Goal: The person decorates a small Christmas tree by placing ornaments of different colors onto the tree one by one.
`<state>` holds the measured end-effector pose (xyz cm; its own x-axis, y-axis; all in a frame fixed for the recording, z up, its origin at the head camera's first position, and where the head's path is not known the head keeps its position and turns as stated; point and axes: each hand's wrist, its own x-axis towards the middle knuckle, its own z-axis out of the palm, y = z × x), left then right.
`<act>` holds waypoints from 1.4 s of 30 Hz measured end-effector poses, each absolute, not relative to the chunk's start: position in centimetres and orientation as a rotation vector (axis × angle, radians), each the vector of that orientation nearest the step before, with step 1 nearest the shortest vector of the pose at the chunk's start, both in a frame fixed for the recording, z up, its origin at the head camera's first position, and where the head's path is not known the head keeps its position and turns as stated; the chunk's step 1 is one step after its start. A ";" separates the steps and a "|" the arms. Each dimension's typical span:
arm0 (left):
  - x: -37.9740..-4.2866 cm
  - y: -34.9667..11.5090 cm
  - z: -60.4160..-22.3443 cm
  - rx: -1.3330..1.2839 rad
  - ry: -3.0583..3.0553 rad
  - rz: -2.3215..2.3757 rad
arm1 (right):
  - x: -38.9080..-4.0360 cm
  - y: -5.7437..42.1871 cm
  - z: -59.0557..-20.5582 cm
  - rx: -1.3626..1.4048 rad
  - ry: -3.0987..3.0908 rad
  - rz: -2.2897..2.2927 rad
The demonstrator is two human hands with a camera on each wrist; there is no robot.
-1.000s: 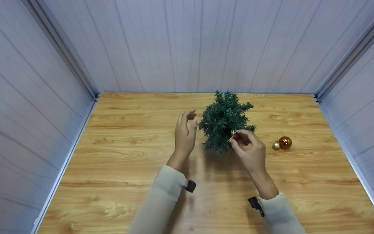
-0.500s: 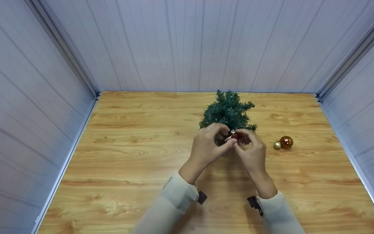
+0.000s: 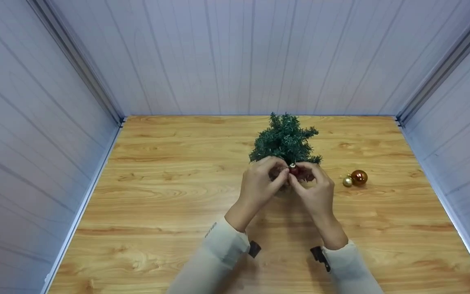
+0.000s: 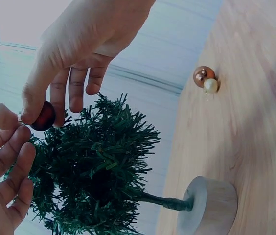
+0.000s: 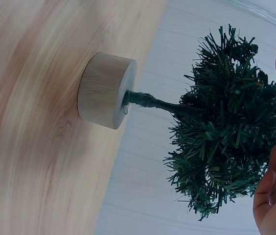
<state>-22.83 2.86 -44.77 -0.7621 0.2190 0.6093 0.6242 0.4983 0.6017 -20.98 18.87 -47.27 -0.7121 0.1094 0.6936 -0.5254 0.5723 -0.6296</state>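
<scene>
A small green artificial Christmas tree (image 3: 286, 136) stands on a round wooden base (image 5: 103, 90). In front of its branches my right hand (image 3: 318, 194) pinches a dark red bauble (image 4: 43, 117) near its shiny cap. My left hand (image 3: 255, 185) meets it there, thumb and forefinger pinching at the bauble's top, where a thin loop or hook is too small to make out. From the left wrist side, the right hand (image 4: 74, 54) comes in above and the left hand (image 4: 3, 166) below. The right wrist view catches only parts of both hands at its edge.
To the right on the wooden table (image 3: 157, 204) lie a copper-brown bauble (image 3: 359, 177) and a smaller pale gold bauble (image 3: 347, 181), side by side. White panel walls (image 3: 235, 57) enclose the table at the back and both sides.
My left hand has come from beside the tree, fingers loose, over to the right, and now pinches at the red bauble's top. The right hand has stayed nearly in place, holding the bauble.
</scene>
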 end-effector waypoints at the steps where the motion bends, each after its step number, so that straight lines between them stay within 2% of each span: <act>1: -22.8 2.8 -44.7 -0.690 -2.284 -1.193 | -21.0 18.9 -47.3 0.334 -2.095 1.140; 32: -23.6 3.6 -42.1 -0.760 -2.289 -1.272 | -20.5 18.6 -47.2 0.400 -2.099 1.160; 42: -23.9 3.6 -41.1 -0.743 -2.294 -1.268 | -21.0 18.6 -45.1 0.357 -2.107 1.222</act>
